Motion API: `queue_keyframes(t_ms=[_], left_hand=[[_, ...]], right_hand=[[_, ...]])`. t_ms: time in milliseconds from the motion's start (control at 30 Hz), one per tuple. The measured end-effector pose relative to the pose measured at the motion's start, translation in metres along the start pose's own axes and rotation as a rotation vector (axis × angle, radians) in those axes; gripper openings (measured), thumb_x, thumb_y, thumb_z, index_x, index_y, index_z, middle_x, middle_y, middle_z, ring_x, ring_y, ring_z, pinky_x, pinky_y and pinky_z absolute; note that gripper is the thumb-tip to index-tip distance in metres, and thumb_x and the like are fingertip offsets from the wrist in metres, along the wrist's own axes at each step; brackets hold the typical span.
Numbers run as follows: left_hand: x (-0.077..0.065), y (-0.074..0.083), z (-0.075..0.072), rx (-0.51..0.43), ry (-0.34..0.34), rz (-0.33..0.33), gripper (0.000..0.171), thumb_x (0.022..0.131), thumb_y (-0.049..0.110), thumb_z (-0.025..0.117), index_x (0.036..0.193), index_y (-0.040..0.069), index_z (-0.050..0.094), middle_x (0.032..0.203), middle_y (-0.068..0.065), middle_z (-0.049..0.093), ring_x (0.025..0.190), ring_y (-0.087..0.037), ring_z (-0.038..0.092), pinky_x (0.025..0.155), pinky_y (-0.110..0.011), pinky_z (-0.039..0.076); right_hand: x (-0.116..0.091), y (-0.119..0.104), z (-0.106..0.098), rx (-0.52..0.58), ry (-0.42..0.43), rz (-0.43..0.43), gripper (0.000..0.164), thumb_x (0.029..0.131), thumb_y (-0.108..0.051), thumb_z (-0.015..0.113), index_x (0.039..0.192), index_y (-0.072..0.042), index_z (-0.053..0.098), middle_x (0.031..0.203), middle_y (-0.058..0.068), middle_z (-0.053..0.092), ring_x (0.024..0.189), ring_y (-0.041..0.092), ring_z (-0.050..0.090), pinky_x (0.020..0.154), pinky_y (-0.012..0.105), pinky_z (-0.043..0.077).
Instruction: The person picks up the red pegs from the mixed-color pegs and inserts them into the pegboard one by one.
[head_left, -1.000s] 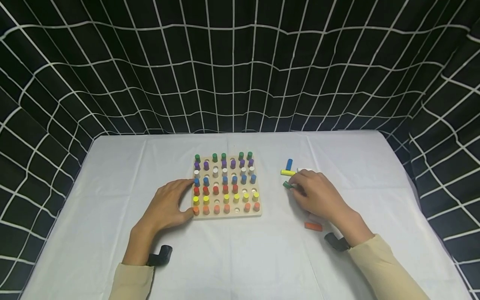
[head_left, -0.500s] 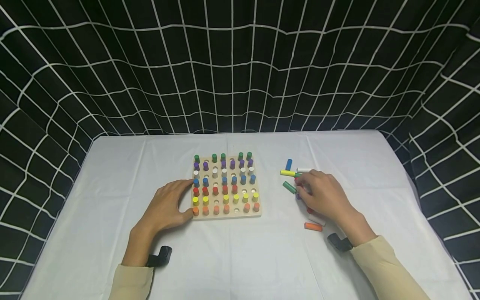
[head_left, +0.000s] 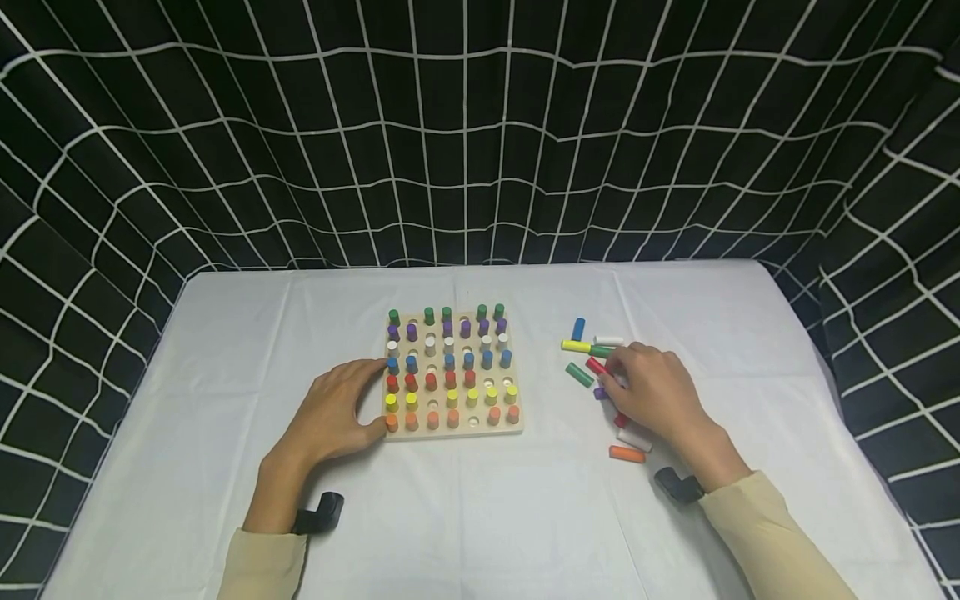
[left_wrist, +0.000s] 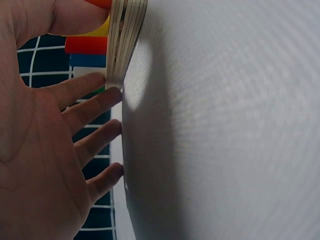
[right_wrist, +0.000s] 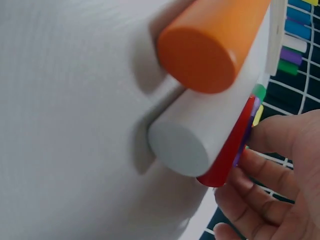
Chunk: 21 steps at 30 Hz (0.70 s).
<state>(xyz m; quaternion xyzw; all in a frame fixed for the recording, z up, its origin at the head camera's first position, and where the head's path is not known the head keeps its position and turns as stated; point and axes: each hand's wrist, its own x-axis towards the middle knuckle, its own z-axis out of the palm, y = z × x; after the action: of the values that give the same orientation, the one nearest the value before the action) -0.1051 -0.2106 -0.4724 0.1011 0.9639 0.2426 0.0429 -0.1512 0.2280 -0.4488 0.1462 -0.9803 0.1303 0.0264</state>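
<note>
A wooden pegboard [head_left: 480, 429] stands mid-table, holding rows of coloured pegs with several bare holes. My left hand [head_left: 337, 412] rests at its left edge, thumb by the near corner and fingers spread; in the left wrist view the left hand [left_wrist: 50, 135] touches the board's side [left_wrist: 120, 45]. To the right, my right hand [head_left: 652, 387] is over loose pegs, fingertips at the end of a red peg [head_left: 596, 365]. In the right wrist view, the right hand's [right_wrist: 280, 180] thumb and forefinger are close together; whether they pinch the peg is hidden.
Around the right hand lie a blue peg [head_left: 578, 328], a yellow peg [head_left: 575, 346], a green peg [head_left: 579, 375], a white peg [head_left: 608, 340] and a purple peg [head_left: 600, 393]. Nearer are another white peg [head_left: 636, 440] and an orange peg [head_left: 627, 454]. A gridded black curtain [head_left: 465, 150] hangs behind.
My right hand has shifted rightward from beside the nearer green peg to the red peg, uncovering several loose pegs. That green peg now lies fully in view. The left hand stays put.
</note>
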Motion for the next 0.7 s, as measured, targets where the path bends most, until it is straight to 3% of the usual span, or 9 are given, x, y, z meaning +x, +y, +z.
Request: queue_keyframes(t_ms=[700], left_hand=[[-0.0001, 0.0, 0.0001, 0.0, 0.003, 0.001, 0.083, 0.079, 0.034, 0.072, 0.156, 0.012, 0.051, 0.16, -0.013, 0.055, 0.153, -0.04, 0.045, 0.127, -0.065, 0.035]], right_hand=[[-0.0023, 0.0023, -0.0059, -0.014, -0.034, 0.027, 0.026, 0.093, -0.021, 0.074, 0.107, 0.001, 0.077, 0.099, 0.018, 0.079, 0.076, 0.025, 0.065, 0.075, 0.049, 0.055]])
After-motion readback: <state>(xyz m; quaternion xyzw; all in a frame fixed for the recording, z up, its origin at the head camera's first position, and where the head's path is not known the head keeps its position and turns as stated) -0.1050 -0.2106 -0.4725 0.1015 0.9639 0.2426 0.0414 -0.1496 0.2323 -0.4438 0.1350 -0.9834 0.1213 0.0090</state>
